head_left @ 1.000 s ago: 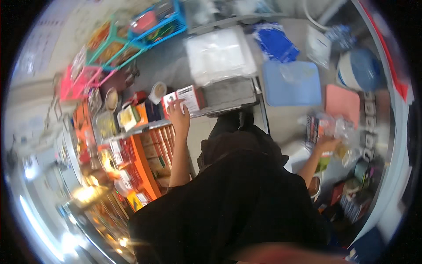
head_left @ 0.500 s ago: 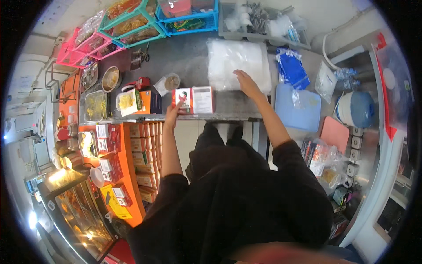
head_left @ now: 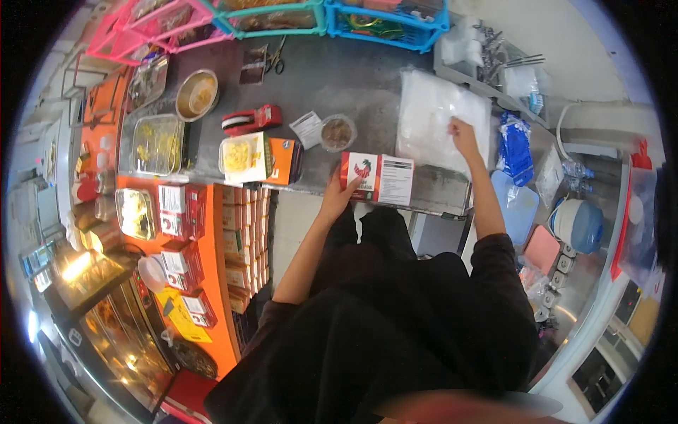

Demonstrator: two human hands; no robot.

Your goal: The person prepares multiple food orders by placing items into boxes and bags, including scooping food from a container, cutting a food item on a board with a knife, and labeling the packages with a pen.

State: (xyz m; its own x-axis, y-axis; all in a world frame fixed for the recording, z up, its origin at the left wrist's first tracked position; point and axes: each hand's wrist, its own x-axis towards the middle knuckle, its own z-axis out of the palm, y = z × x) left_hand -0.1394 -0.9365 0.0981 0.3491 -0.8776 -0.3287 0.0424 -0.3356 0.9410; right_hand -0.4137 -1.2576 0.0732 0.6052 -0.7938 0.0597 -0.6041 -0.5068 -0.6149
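At the counter's front edge lies a red and white cardboard box (head_left: pixel 360 172), its right half a white printed panel. My left hand (head_left: pixel 340 196) grips its left end, thumb on top and the other fingers partly hidden. To the right is a stack of clear plastic bags (head_left: pixel 427 116). Over the stack, my right hand (head_left: pixel 462 134) has its fingers curled together; what they pinch, if anything, is too small to make out. A round clear tub of brown contents (head_left: pixel 338 133) stands just behind the box, beside a small clear sachet (head_left: pixel 306 130).
Left along the counter are a red tape dispenser (head_left: pixel 251 120), a tub of yellow pieces (head_left: pixel 243 155), a metal bowl (head_left: pixel 197 95) and scissors (head_left: pixel 277 60). Coloured baskets (head_left: pixel 385 28) line the back. Blue packets (head_left: pixel 515 150) and a blue board (head_left: pixel 513 205) lie right.
My view has swung, so the counter sits farther right in the picture. My right hand's fingers, stretched over the plastic stack before, are now curled. My left hand stays on the box.
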